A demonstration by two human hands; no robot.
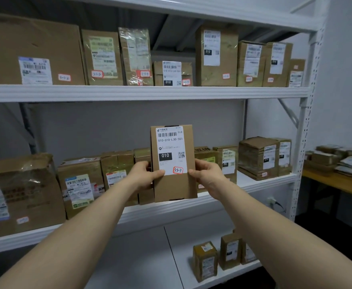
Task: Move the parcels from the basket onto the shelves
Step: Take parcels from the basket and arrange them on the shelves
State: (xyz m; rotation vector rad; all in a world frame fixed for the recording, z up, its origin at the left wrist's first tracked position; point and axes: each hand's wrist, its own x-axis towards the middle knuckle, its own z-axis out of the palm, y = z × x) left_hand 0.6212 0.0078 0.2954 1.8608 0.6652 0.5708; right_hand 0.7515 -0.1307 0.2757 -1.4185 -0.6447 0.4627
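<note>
We grip the flat brown cardboard parcel (173,163) at mid-height edges: left hand (145,175) and right hand (205,174) pinch it. It appears light, stiff, slightly smooth.

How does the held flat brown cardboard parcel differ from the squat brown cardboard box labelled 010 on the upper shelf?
The held parcel stands tall, gripped by left hand and right hand; the squat box sits low on the shelf. The parcel's sticker reads 33-7; the box's differs. Both read 010-010-L30-551.
</note>
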